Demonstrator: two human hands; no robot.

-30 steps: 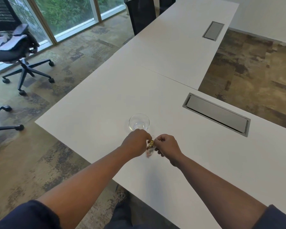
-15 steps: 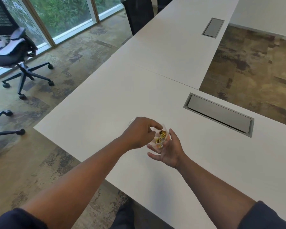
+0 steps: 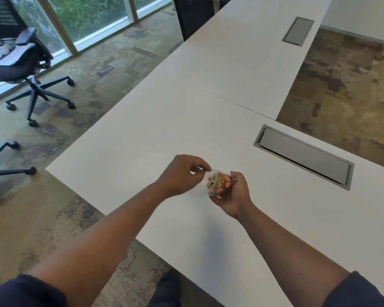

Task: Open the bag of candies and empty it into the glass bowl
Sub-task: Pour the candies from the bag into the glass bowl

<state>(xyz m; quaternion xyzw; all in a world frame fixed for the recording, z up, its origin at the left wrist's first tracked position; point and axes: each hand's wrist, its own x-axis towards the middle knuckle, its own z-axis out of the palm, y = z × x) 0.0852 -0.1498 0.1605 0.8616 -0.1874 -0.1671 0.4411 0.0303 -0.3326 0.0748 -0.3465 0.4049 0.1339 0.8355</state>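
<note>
A small clear bag of candies [image 3: 217,182], gold and orange inside, is held above the white desk [image 3: 142,138]. My right hand [image 3: 233,196] cups it from below and from the right, palm up. My left hand [image 3: 182,173] pinches the bag's upper left edge between thumb and fingers. The glass bowl is hidden, most likely behind my left hand.
A grey cable hatch [image 3: 304,156] is set into the desk to the right of my hands, and a second hatch [image 3: 297,31] lies far back. Office chairs [image 3: 24,69] stand on the carpet at left. The desk's near edge runs just below my forearms.
Both hands have lifted the bag off the desk. My right hand turned palm up under it, and my left hand moved over the bowl, which was visible a second ago.
</note>
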